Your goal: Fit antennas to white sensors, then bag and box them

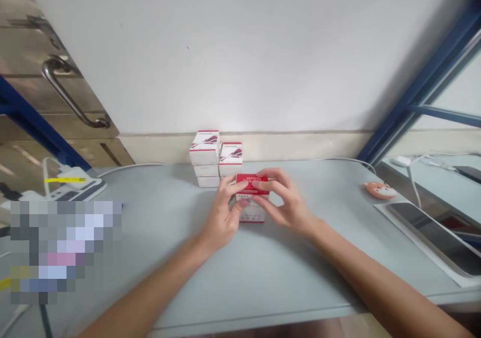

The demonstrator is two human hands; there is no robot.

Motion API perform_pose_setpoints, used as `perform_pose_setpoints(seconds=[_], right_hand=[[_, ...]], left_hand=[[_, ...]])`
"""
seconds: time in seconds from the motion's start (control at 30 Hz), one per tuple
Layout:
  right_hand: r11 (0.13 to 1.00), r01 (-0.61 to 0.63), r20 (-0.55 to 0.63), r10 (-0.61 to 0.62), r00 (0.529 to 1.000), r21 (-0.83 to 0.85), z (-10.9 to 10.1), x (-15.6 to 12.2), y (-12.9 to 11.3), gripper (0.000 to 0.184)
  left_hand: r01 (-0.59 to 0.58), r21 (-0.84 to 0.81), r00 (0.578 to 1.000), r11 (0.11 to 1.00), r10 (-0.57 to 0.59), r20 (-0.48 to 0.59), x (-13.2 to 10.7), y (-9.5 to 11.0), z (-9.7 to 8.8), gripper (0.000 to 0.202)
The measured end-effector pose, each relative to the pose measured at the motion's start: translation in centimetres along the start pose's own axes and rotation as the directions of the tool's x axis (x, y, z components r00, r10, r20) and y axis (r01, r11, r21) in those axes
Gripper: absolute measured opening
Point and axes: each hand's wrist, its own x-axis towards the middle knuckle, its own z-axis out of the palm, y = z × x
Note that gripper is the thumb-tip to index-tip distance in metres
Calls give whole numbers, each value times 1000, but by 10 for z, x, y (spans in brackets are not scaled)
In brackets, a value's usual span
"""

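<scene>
A small red-and-white box [251, 197] stands on the grey table [263, 268] in the middle of the view. My left hand [222, 217] grips its left side with fingers curled over the red top. My right hand [282, 200] holds its right side, fingertips pressed on the top edge. Just behind, against the wall, stands a stack of like white boxes with red trim [205, 157], three high, with another box pile [230, 159] beside it.
A tablet [436, 235] lies on a white sheet at the right, with a small orange figure [380, 190] near it. White cables run along the back edge. A device with a yellow label [71, 183] sits at the left. A blue metal frame [417, 90] rises on the right.
</scene>
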Motion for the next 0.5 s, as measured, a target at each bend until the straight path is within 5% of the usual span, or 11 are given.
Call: perform_pose_setpoints(seconds=[0.13, 0.27, 0.37, 0.43, 0.5], right_hand=[[998, -64, -76, 62, 995, -24, 12, -8, 7, 35], [928, -356, 145, 339, 930, 112, 22, -24, 18, 93], [866, -479, 243, 439, 865, 141, 24, -33, 21, 97], [870, -481, 115, 470, 875, 105, 23, -29, 22, 86], [901, -434, -129, 428, 894, -20, 22, -12, 23, 70]], left_hand=[[52, -106, 993, 993, -63, -101, 8, -4, 6, 28], [223, -309, 913, 925, -309, -265, 18, -9, 3, 31], [275, -329, 906, 903, -358, -225, 22, -13, -6, 43], [298, -263, 896, 918, -363, -254, 24, -17, -13, 45], [355, -198, 819, 914, -406, -406, 27, -22, -22, 44]])
